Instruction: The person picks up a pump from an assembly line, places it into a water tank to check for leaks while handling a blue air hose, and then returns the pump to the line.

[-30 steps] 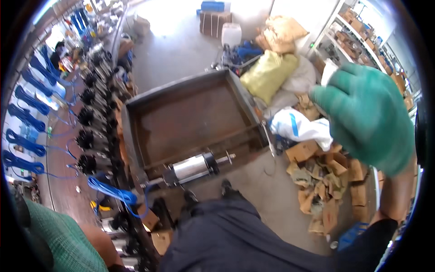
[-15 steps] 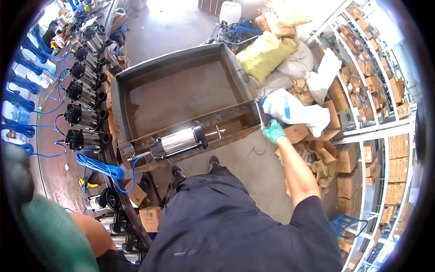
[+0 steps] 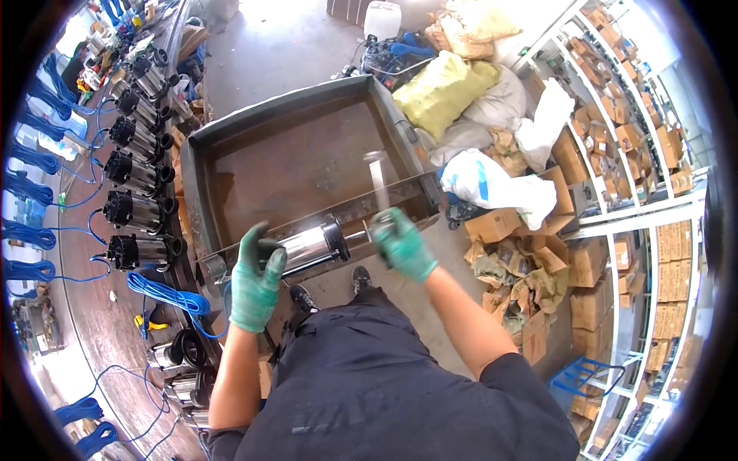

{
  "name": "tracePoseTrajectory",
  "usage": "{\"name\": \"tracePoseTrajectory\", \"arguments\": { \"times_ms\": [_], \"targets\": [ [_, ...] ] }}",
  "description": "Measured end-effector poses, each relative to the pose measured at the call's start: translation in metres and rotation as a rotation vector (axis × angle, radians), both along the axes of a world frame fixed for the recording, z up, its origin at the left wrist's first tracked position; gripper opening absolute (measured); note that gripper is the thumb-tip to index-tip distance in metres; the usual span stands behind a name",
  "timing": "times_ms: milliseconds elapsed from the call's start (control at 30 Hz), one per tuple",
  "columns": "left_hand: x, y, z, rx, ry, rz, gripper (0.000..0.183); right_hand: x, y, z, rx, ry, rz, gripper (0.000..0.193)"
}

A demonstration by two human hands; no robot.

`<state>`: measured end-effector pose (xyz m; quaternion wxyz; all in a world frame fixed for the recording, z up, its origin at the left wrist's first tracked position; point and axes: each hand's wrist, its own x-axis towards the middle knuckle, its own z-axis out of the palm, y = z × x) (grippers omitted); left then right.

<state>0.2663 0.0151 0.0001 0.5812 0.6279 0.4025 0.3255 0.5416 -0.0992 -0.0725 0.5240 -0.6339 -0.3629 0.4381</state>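
A silver, cylindrical pump (image 3: pixel 309 249) with black end parts lies across the near side of a dark metal tank (image 3: pixel 192 184). A thin shaft (image 3: pixel 358 236) sticks out of its right end. My left hand (image 3: pixel 255 280), in a green glove, is over the pump's left end with thumb and fingers apart, holding nothing. That end is mostly hidden behind it. In my gloved right hand (image 3: pixel 405 246), near the shaft, is a long silver metal tool (image 3: pixel 378 180), pointing up and away over the tank. Motion blurs the tool, and its exact kind is unclear.
On the left bench (image 3: pixel 115 330) stand several similar pumps (image 3: pixel 134 209) with coiled blue cables (image 3: pixel 169 292). Yellow-handled pliers (image 3: pixel 150 323) lie there too. Sacks (image 3: pixel 446 88) and cardboard boxes (image 3: pixel 492 224) crowd the right, before white shelving (image 3: pixel 638 223).
My right hand has come from the tank's right end leftward to the shaft, bringing the silver tool. My left hand has moved from the lower left to the pump.
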Motion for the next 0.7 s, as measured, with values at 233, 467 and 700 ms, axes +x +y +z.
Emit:
{"name": "tracePoseTrajectory", "arguments": {
  "times_ms": [233,467,700],
  "targets": [
    [0.025,0.016,-0.002,-0.137,-0.258,0.304,0.027,-0.13,0.04,-0.004,0.199,-0.736,0.308,0.026],
    [-0.111,0.039,-0.09,-0.601,-0.578,0.889,0.024,-0.106,0.05,0.031,0.449,-0.875,0.438,0.027],
    [-0.174,0.047,-0.149,-0.743,-0.142,0.957,0.039,-0.065,0.09,0.012,0.16,-0.869,0.271,0.019]
  ]
}}
